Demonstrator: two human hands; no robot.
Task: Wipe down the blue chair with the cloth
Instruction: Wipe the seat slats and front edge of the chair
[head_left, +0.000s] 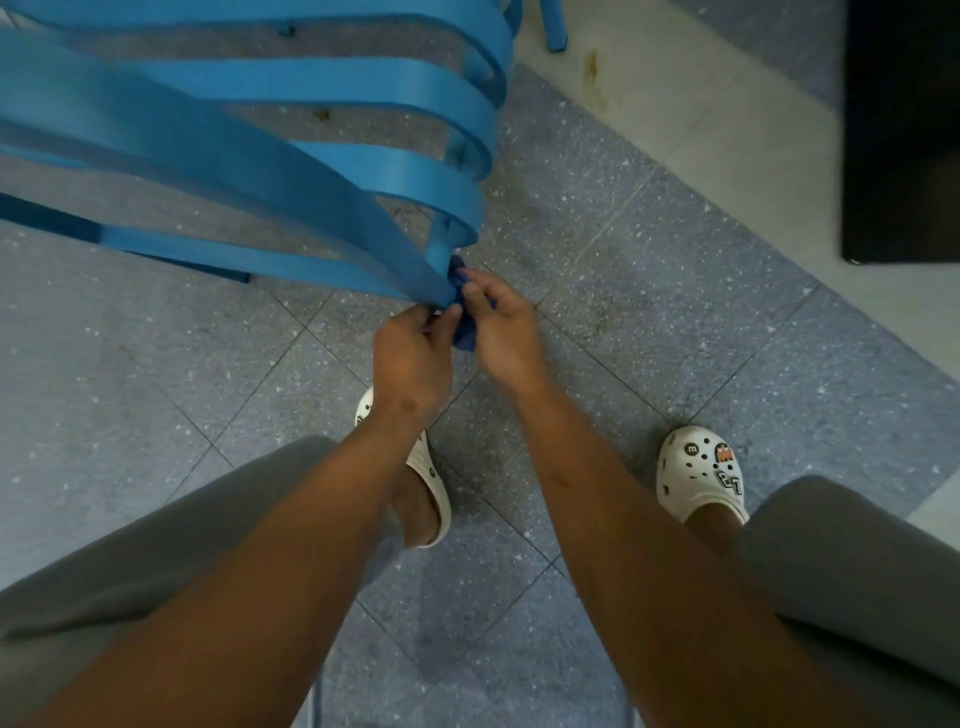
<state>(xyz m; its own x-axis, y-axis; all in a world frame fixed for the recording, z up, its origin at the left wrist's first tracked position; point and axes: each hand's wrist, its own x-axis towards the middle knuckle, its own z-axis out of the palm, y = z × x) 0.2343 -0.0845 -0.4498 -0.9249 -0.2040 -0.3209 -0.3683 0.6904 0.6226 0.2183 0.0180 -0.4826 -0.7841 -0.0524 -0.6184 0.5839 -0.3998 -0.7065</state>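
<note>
Nearest to you, your grey trouser legs and bare forearms fill the lower view, and your white clogs (698, 475) stand apart on the speckled blue-grey tiles (649, 270), feet spread, probably to steady you as you bend.

Just beyond them, your two hands meet at the chair's near end. Your left hand (413, 353) has its fingers curled in against the cloth (464, 332), pinching its lower part. Your right hand (501, 327) grips the upper part, thumb and forefinger pressing the bunched fabric against the frame. Holding it from both sides likely lets you wrap the cloth around the narrow bar and drag it along rather than dabbing one face. The cloth is dark blue, soft and crumpled, mostly hidden between your hands.

Further out, the blue chair (332, 171) spreads away to the upper left: flat, smooth slats with a satin sheen, bent into rounded loops at their right ends and converging where you hold the cloth.

Farthest off, a pale floor strip and a dark block (904, 130) sit at the upper right.
</note>
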